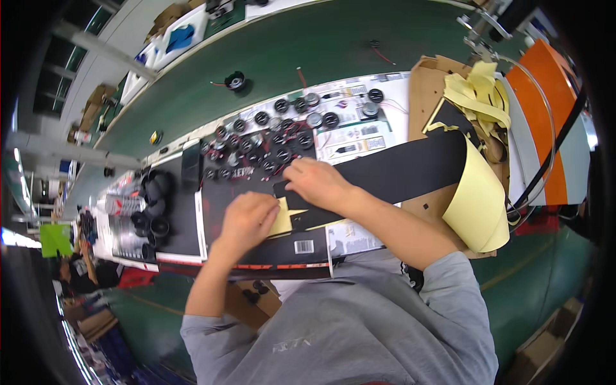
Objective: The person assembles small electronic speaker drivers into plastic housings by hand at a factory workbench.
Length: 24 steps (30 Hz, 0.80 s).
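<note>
A long black sheet with a pale yellow backing stretches from the middle of the table to the right, where its end curls over and shows the yellow side. My right hand lies over its left end, fingers curled and closed at the sheet's edge. My left hand is closed at a yellow strip of paper beside that end; its fingertips are partly hidden. Under both hands lies a dark board with a white label. Just beyond are several small round black parts with wires.
Crumpled yellow paper strips fill a cardboard box at the right, beside an orange panel. Black cups and clear plastic pieces stand at the left. One round part sits on the green bench behind. Another person is far left.
</note>
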Tool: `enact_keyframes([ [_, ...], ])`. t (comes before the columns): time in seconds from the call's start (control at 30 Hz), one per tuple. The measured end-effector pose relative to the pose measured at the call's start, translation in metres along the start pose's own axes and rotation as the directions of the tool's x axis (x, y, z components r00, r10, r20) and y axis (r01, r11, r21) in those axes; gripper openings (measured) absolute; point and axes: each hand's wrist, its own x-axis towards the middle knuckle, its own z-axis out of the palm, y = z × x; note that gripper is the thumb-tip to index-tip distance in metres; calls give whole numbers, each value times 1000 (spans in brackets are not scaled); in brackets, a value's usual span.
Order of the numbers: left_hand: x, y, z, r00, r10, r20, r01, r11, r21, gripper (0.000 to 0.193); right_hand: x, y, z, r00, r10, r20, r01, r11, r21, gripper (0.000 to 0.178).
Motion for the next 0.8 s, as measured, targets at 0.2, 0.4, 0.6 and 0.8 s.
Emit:
enact_keyframes([
  [0.2,-56,5,20,989,-141,-33,143,985,97,29,2,-15,-6,982,-176,66,176,984,15,9],
  [0.4,-61,1,23,989,-148,-25,150,985,82,35,-2,-28,-11,914,-324,246,318,946,66,17],
  [0.6,-65,0,23,990,-135,-49,139,988,65,38,-1,-26,-4,950,-261,174,258,965,38,22],
  [0.8,-64,-2,25,989,-146,-39,148,987,59,38,0,-24,-6,946,-267,183,268,963,19,23],
])
